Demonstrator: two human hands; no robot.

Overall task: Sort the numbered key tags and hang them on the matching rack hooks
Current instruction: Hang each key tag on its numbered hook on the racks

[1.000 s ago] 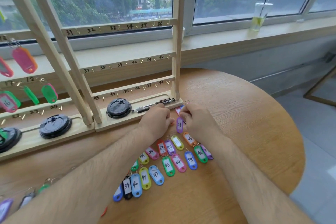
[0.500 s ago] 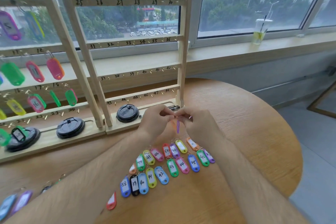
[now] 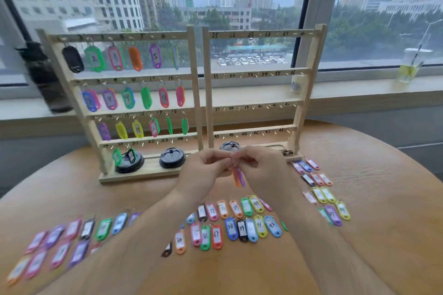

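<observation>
We find the left hand (image 3: 203, 171) and the right hand (image 3: 262, 167) raised together above the counter (image 3: 374, 235), just in front of the racks' base; their curled fingertips meet, and between them they pinch the top of a pair of tags (image 3: 238, 177), one orange and one purple, which hang down edge-on; we can read no number on either, and which fingers hold which tag is too blurred for us to tell.

Behind the hands two wooden racks stand side by side; the left rack (image 3: 194, 93) carries coloured tags on its three upper rails and two more at the left end of its lowest rail; the right rack (image 3: 260, 74) bears handwritten numbers from 25 on the top rail to 48 on the lowest.

Loose tags lie flat on the counter in three groups; the middle rows (image 3: 242, 229) sit between our forearms, with 37, 38, 39 and 42 legible; the left group (image 3: 60, 244) is blurred; the right group (image 3: 320, 189) lies beside the right rack's foot.

Two black lids (image 3: 172, 157) rest on the left rack's base; a cup (image 3: 410, 66) with a straw stands on the windowsill (image 3: 359, 93).
</observation>
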